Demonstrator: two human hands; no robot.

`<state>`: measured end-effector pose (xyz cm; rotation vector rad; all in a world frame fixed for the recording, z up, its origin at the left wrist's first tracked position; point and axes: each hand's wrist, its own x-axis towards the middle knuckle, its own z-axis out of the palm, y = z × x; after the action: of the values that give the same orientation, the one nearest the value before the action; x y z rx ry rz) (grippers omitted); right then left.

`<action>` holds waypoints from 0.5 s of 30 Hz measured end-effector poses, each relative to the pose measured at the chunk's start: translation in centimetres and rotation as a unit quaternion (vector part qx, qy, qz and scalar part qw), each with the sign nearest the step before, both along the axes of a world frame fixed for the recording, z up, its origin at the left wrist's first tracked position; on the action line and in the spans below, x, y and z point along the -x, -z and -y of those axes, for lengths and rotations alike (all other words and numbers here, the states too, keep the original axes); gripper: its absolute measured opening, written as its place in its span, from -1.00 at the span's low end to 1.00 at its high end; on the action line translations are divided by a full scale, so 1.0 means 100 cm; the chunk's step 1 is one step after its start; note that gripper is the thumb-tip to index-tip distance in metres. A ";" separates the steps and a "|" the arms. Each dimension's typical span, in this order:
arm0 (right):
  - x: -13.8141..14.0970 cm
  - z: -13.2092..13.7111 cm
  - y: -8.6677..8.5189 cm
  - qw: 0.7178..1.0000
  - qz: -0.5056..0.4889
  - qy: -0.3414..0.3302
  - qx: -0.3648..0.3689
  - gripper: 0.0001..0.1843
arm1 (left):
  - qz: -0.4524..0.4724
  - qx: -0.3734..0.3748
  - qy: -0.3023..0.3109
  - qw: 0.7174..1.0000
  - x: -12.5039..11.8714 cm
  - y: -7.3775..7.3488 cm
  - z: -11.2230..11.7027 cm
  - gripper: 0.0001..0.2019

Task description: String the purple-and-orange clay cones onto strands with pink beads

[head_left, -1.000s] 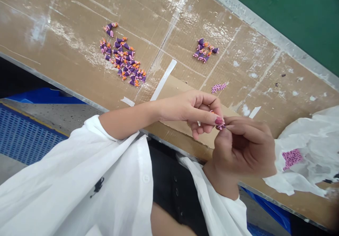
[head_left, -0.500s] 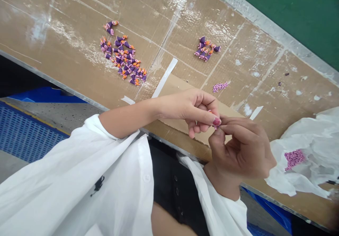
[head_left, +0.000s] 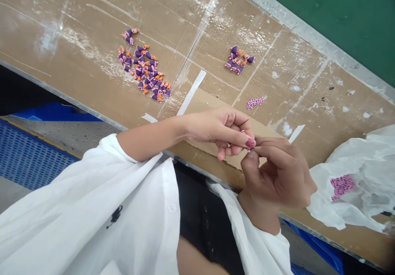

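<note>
My left hand (head_left: pixel 226 133) is closed, thumb pressed against the fingers, around a small figurine (head_left: pixel 243 131). Only a bit of orange and a pink edge of it show; the fingers cover the rest. Right at that thumb tip, my right hand (head_left: pixel 277 170) pinches thumb and forefinger together, touching the pink end. Whatever lies in that pinch is too small to make out. Just beyond the hands is a little heap of pink pieces (head_left: pixel 254 103). Farther off lies a small group of purple figurines with orange tops (head_left: pixel 239 60).
A larger cluster of similar figurines (head_left: pixel 148 72) spreads over the cardboard-covered table (head_left: pixel 101 57) to the left. At right, a crumpled white plastic bag (head_left: pixel 364 155) holds more pink pieces (head_left: pixel 342 186). A taped cardboard sheet (head_left: pixel 205 98) lies under my hands. Two dark bits (head_left: pixel 331 88) sit at far right.
The view has shifted slightly. Both hands stay joined at the fingertips, with only a slight move of the right hand's fingers.
</note>
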<state>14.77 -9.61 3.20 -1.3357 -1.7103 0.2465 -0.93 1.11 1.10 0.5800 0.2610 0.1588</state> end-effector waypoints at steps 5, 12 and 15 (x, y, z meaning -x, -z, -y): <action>-0.013 -0.002 0.006 0.998 -0.043 0.019 -0.042 -0.74 | -0.001 -0.025 -0.017 1.000 0.003 -0.005 -0.003 -0.48; -0.007 -0.010 0.006 0.976 -0.143 0.135 -0.094 -0.90 | -0.038 -0.170 -0.105 0.979 0.004 -0.011 -0.008 -0.54; -0.008 -0.009 0.008 0.976 -0.152 0.130 -0.088 -0.88 | -0.126 -0.262 -0.150 0.945 0.005 -0.015 -0.021 -0.76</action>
<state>15.58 -8.68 2.38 -1.3004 -1.2587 0.1367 -1.43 3.20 2.57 1.0917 0.5656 0.4586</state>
